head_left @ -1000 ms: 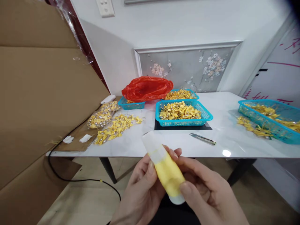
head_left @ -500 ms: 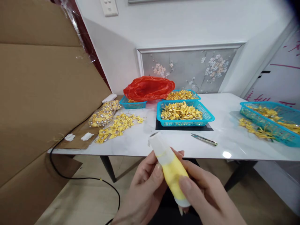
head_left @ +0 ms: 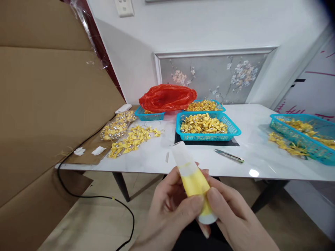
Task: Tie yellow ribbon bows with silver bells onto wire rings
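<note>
A spool of yellow thread (head_left: 194,181) is held between both hands in front of the table's near edge. Its body is a white tube with a yellow wound band, and it leans with the white end up and to the left. My left hand (head_left: 167,212) closes round its left side, thumb pressed on the yellow band. On the other side, my right hand (head_left: 232,212) grips the lower part with its thumb beside the left one. Fingers behind the spool are partly hidden. Beyond it lies a pair of thread snips (head_left: 229,156) on the white table (head_left: 146,158).
Blue baskets (head_left: 209,138) of yellow bow trinkets stand at the back, with another basket (head_left: 309,139) at right. A red plastic bag (head_left: 167,97) sits behind. Loose yellow bows (head_left: 133,141) and bagged ones (head_left: 115,130) lie left, near cardboard (head_left: 52,104) and a black cable (head_left: 99,197).
The spool has turned a little, so its dark open end no longer shows. My left thumb has slid down onto the yellow band, close to the right thumb.
</note>
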The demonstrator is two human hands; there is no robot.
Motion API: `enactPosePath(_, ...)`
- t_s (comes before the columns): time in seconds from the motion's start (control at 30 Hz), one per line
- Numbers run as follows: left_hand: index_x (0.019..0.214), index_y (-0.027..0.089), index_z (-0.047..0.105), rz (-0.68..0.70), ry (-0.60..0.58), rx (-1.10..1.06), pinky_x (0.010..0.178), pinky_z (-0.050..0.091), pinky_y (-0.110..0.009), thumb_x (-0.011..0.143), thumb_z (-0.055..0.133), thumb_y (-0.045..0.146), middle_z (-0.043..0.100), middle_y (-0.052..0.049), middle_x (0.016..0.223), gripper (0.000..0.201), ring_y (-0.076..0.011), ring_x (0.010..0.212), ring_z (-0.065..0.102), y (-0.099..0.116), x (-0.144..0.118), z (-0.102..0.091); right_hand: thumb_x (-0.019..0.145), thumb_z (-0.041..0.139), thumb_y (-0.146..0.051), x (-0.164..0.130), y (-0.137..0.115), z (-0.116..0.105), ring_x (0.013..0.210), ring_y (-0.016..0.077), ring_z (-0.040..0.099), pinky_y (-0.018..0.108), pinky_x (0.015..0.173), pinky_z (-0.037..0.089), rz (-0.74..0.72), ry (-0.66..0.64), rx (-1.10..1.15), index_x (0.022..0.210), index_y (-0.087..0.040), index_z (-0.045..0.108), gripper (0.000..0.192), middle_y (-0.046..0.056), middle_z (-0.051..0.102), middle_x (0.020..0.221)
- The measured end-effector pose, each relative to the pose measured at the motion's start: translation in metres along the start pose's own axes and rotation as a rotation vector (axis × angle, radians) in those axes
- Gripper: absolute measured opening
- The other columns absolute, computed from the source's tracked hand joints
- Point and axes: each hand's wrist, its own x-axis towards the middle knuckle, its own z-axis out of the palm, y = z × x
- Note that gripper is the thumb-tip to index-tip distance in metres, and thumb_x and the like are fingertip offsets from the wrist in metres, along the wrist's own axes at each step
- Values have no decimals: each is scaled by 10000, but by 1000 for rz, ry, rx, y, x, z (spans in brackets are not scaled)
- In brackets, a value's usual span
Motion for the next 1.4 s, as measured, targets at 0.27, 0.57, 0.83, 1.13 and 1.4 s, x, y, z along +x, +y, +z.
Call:
enactPosePath(0.27, 1025, 213, 804, 87, 181, 3, 462, 456, -142, 835, 746, 397, 763, -44, 835, 271, -65, 500, 519, -2, 3, 3, 858, 654, -615, 6, -2, -1, 448, 57, 473, 172, 448, 357, 137, -168, 346, 806, -131, 688, 488, 34, 619, 647)
enactPosePath(0.57, 1151, 216, 762, 56, -22, -120, 565, 523, -149, 843, 757, 266, 780, -45, 945, 312, -85, 608, 641, -2, 6, -8, 939, 540, -607, 22, 14, -6, 357, 42, 455, 129, 354, 364, 260, -417, 618, 975, -148, 660, 476, 28, 650, 641)
enactPosePath(0.83, 1003, 146, 768, 22, 35, -95, 434, 454, -158, 775, 810, 332, 740, -56, 782, 298, -88, 522, 572, 5, 8, -4, 937, 466, -672, 18, 9, -7, 388, 76, 499, 173, 387, 376, 131, -277, 243, 867, -144, 617, 554, 25, 624, 610)
enactPosePath(1.13, 990, 185, 734, 28, 137, -107, 706, 540, -214, 780, 810, 248, 709, -32, 887, 232, -134, 780, 646, 3, 9, -3, 863, 634, -598, 1, -5, -2, 658, 158, 579, 282, 618, 504, -72, -35, -387, 1214, -174, 581, 553, 26, 607, 775)
enactPosePath(1.4, 1071, 170, 750, -31, 13, -151, 613, 561, -190, 823, 768, 305, 755, -79, 996, 283, -134, 726, 654, 9, 8, -6, 840, 624, -676, 1, -3, -6, 506, 112, 520, 255, 529, 470, 64, -146, -17, 1053, -183, 642, 537, 14, 626, 718)
